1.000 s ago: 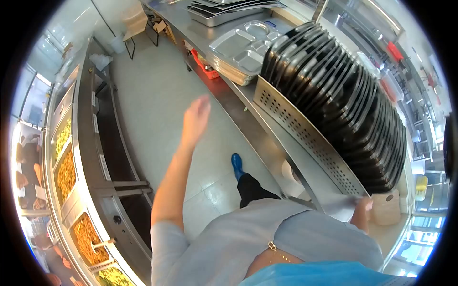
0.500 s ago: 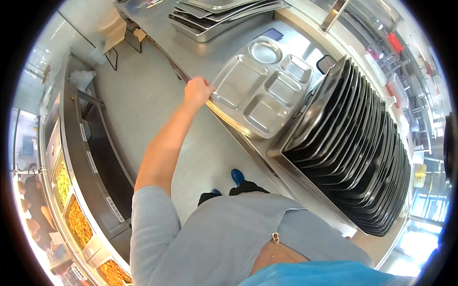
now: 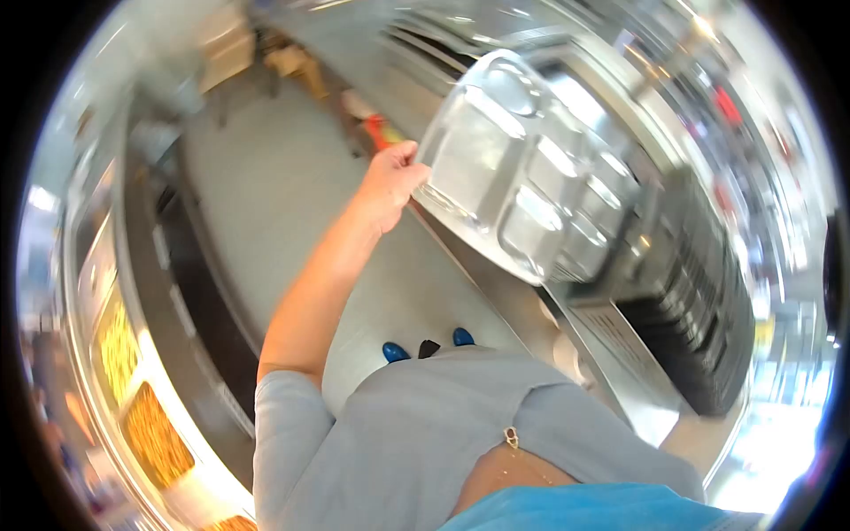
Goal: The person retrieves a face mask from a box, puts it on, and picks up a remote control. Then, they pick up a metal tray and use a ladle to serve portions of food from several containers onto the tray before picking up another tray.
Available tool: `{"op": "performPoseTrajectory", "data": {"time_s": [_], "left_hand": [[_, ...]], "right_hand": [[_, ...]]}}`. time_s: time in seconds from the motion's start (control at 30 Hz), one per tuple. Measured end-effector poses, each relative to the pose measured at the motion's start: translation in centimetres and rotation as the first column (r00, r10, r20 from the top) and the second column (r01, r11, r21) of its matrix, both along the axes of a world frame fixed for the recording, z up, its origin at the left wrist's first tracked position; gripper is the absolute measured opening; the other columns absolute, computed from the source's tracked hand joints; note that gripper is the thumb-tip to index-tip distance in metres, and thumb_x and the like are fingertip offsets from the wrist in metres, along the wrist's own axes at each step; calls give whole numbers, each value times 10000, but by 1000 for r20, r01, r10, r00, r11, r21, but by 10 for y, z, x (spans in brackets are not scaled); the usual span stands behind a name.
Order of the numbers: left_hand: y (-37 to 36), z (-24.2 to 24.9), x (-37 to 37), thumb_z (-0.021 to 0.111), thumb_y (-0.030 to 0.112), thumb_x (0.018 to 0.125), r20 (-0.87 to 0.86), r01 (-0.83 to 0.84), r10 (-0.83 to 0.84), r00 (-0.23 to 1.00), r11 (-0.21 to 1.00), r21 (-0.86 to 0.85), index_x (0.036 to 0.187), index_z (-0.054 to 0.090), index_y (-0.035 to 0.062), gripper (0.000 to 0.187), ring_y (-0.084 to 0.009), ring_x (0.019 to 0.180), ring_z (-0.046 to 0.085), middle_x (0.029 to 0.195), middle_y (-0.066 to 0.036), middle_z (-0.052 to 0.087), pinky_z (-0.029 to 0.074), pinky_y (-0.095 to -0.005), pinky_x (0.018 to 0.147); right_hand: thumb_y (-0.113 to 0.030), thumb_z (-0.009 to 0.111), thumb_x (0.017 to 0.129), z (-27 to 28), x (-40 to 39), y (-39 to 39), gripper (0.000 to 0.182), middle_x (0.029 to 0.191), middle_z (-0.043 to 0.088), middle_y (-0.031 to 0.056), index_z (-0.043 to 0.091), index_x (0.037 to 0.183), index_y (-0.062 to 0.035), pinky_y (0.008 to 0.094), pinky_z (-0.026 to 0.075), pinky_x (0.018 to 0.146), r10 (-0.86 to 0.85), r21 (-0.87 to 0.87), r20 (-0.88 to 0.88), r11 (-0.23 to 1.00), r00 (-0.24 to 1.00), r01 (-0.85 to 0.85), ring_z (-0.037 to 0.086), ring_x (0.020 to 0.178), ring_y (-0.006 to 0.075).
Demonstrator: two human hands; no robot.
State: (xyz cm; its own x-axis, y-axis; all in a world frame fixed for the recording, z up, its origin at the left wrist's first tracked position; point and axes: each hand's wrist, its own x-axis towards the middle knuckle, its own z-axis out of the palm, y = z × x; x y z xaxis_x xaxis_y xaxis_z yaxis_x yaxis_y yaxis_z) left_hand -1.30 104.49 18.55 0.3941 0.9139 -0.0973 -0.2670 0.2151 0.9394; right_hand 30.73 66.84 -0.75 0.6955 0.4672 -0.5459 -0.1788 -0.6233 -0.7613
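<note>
Silver metal tray (image 3: 498,164): shiny, compartmented, round-cornered, slightly blurred.

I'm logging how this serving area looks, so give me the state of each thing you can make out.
Left hand: closed on the upper tray's edge.
Upper tray: held at one edge, compartments empty.
Lower tray: partly covered by the upper one.
Black trays: packed in a row, blurred.
Orange food: uncovered.
Yellow-green food: uncovered.
Blue footwear: on the floor.
</note>
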Motion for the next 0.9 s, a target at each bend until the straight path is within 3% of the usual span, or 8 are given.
{"op": "performPoseTrajectory", "data": {"time_s": [0.1,0.17,0.23,0.37,0.5,0.57,0.8,0.9], "left_hand": [[-31,2,-120,581,29,745,83,-179,171,982,978,108,875,565,23,131,-87,741,507,792,-6,543,412,-230,662],[-50,2,-188,589,39,757,81,-262,252,964,951,162,836,548,49,89,-72,742,498,786,5,536,402,-228,649],[-73,5,-240,600,57,778,129,-348,329,935,922,171,758,501,82,104,-55,731,489,758,25,519,396,-226,621],[-103,-32,-302,580,74,812,251,-512,475,844,852,109,824,511,84,70,-64,726,511,780,23,536,419,-232,609],[-198,-27,-348,590,167,849,504,-828,753,423,548,-123,1064,507,82,246,-102,864,560,963,-8,566,482,-293,757],[-239,-45,-331,593,242,856,483,-870,799,358,474,-138,1274,380,93,492,-147,1033,523,1181,-40,503,453,-358,885],[-370,-48,-248,586,66,809,244,-823,801,-546,-459,-335,1157,483,3,368,-195,938,588,1061,-110,572,491,-346,830],[-429,-24,-214,553,-4,779,285,-649,584,-760,-698,-302,1131,502,-4,356,-197,863,615,1016,-104,589,513,-317,781]], "right_hand": [[-425,467,870,23,-63,89,447,1002,617,120,567,1125,-71,394,474,815,319,65,-186,948,929,-313,575,959,239],[-433,462,874,60,-92,153,456,1011,615,117,563,1131,-70,392,473,818,552,378,-284,816,784,-437,572,965,234],[-547,421,863,117,-154,248,581,1076,589,88,503,1201,-81,370,434,879,745,777,-555,624,371,-90,544,996,206],[-506,420,879,195,-262,368,569,1095,565,108,474,1207,-43,381,447,858,668,681,-502,697,549,-225,555,971,246],[-245,489,864,168,-407,416,275,969,601,88,561,1022,-32,415,476,796,920,415,-244,386,308,-824,580,893,256],[-126,517,820,168,-480,400,232,966,597,104,553,1011,0,411,472,814,908,554,-417,278,27,-785,582,901,246],[-75,559,804,112,-688,275,342,1078,567,147,501,1126,25,407,458,859,430,756,-406,-338,-806,-561,575,966,253],[-175,607,809,103,-738,187,446,1173,531,150,473,1200,-7,423,417,920,-506,980,-199,-126,-839,-156,522,1077,263]]}}
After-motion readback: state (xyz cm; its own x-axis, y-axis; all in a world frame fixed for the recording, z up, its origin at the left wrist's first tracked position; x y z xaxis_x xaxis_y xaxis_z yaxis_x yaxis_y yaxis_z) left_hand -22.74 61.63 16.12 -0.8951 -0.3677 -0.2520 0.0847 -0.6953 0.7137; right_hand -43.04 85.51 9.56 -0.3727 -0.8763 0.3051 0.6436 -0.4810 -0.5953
